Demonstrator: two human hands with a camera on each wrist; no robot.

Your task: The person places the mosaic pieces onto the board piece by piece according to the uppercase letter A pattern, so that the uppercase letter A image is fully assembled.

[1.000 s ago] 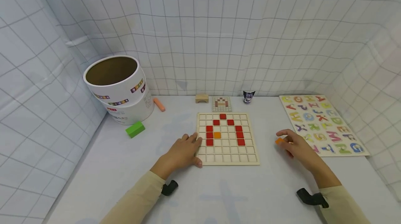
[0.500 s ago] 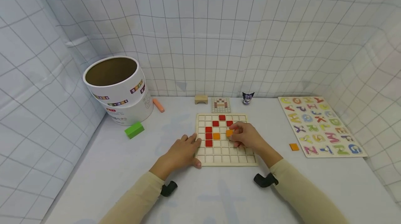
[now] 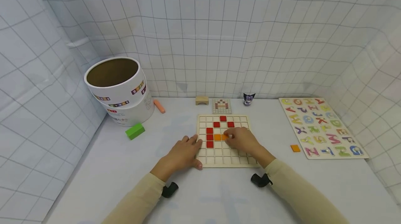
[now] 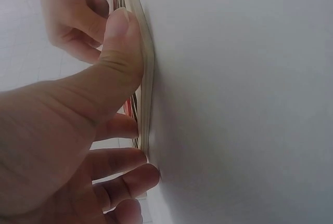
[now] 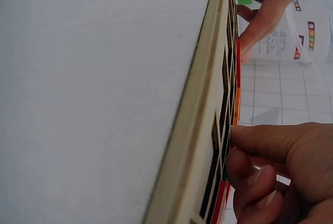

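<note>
A cream gridded board (image 3: 223,160) lies flat with several red tiles (image 3: 209,131) on it. My left hand (image 3: 182,152) rests at its left side; in the left wrist view the thumb (image 4: 119,42) touches the board's edge and the fingers lie along it. With thumb and fingertips, my right hand (image 3: 242,141) pinches an orange tile (image 3: 223,137) down at a grid cell, just right of another orange tile (image 3: 217,137). That hand hides the board's right middle. One loose orange tile (image 3: 295,148) lies on the table to the right.
Behind the board are a small pattern card (image 3: 221,106), a wooden arch block (image 3: 202,100) and a dark figurine (image 3: 248,99). A white bucket (image 3: 134,107), green block (image 3: 135,131) and orange stick (image 3: 159,106) are left. An alphabet board (image 3: 324,130) lies right.
My right hand has carried an orange tile leftward from beside the alphabet board and lowered it next to the other orange tile. The left hand has stayed at the board's side.
</note>
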